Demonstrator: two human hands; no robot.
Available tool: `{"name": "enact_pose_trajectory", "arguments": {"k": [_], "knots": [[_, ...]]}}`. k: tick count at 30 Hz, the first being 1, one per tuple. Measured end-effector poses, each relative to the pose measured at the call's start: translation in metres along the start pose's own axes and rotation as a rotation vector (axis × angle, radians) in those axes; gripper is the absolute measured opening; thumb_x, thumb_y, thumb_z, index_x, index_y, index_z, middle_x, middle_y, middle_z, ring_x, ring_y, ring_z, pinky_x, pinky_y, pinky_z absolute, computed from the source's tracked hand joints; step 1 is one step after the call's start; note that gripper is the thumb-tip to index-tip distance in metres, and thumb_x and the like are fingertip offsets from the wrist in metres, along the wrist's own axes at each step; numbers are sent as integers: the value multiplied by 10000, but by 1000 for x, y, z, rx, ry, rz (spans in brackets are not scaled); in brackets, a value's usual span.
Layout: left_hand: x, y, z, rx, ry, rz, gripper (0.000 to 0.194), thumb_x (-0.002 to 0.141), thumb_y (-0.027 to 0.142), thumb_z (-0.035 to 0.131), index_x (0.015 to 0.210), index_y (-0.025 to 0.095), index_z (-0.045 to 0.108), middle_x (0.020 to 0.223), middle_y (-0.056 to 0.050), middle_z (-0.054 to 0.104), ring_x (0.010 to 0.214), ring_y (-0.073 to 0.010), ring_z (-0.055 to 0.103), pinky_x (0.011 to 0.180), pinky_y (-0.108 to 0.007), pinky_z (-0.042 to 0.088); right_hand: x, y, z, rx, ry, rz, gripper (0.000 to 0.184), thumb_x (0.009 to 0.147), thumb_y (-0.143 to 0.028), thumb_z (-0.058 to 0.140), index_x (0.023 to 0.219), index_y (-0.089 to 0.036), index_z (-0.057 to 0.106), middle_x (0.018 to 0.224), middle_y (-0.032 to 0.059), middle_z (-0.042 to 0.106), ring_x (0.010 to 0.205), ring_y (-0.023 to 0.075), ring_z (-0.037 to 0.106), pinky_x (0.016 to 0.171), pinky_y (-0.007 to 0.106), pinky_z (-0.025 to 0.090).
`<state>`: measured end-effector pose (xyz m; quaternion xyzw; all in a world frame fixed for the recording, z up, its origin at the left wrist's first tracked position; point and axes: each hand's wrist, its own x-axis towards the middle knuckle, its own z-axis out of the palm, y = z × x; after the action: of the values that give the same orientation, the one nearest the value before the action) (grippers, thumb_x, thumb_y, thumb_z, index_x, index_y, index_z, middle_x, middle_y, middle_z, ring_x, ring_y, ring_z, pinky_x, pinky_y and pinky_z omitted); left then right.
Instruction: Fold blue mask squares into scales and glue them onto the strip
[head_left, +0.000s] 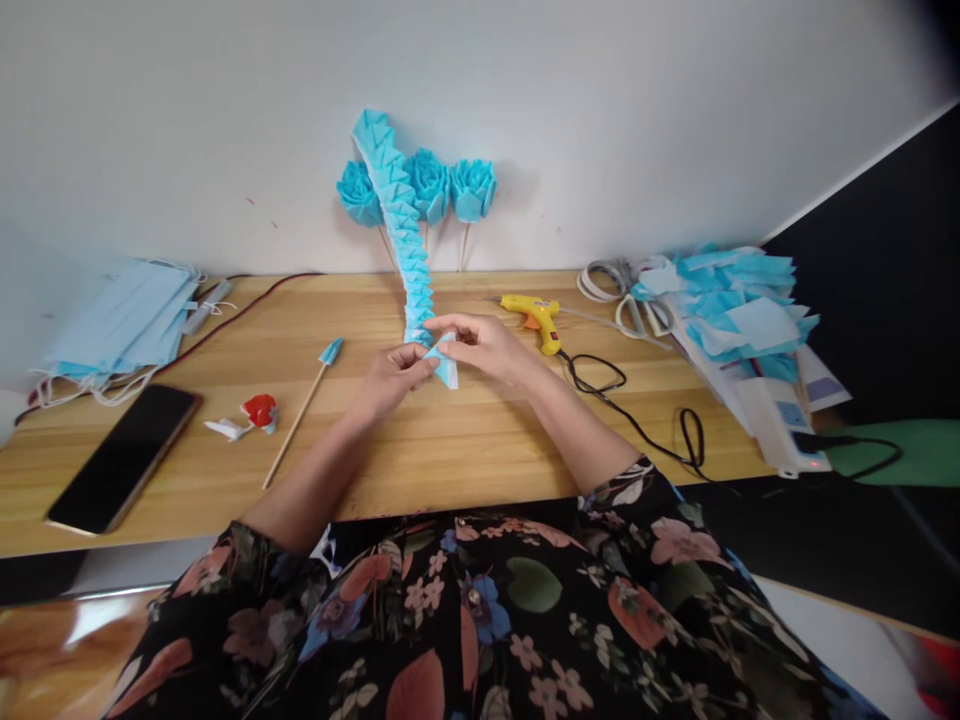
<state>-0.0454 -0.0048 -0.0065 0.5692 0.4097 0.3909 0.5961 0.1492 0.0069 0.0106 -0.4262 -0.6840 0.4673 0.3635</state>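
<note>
A long strip of pleated blue material (pixel 401 205) runs from the tabletop up past the wall, folded into overlapping points. My left hand (pixel 397 378) pinches its near end from the left. From the right, my right hand (pixel 480 345) grips the same end, thumb on top, where a blue-and-white flap (pixel 448 372) sticks out. Behind the strip, several blue flowers (pixel 472 190) on thin sticks lean against the wall. Left of my left hand lies a wooden stick with a small blue bud (pixel 331 350) on its tip.
At left are stacked face masks (pixel 127 318), a phone (pixel 126 458) and a red-and-white piece (pixel 260 411). At right are a yellow glue gun (pixel 534 315) with a black cord, tape rolls (pixel 600 281), scissors (pixel 637 318), blue scraps (pixel 742 290) and a white power strip (pixel 784 430).
</note>
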Motion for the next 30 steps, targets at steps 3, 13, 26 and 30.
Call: {"name": "enact_pose_trajectory", "arguments": {"k": [3,13,26,30], "knots": [[0,3,2,10,-4,-6,365,689,445,797,594,177,567,544,38,449,523,-83,338,531,-248,253,0,3,1,55,25,-29,387,842,-298,634,1206,-185,698,802,-15,636,701,112,534,655,252,429],[2,-3,-1,-82,43,15,352,690,438,813,603,172,599,517,37,480,496,-76,369,523,-237,273,-11,3,-11,183,219,-37,475,953,-496,578,1348,-234,620,1033,51,756,960,174,687,898,351,559],[6,-6,-3,-281,85,71,422,668,505,871,606,173,618,489,55,458,486,-76,398,539,-242,317,-23,18,9,237,138,-57,611,898,-581,642,1392,-225,591,958,34,710,904,191,657,929,401,528],[5,-7,-3,-273,76,86,397,687,501,859,627,175,640,493,53,458,493,-79,392,542,-244,312,-21,19,14,274,96,-48,651,850,-552,705,1391,-216,576,974,36,704,924,191,660,918,378,523]]}}
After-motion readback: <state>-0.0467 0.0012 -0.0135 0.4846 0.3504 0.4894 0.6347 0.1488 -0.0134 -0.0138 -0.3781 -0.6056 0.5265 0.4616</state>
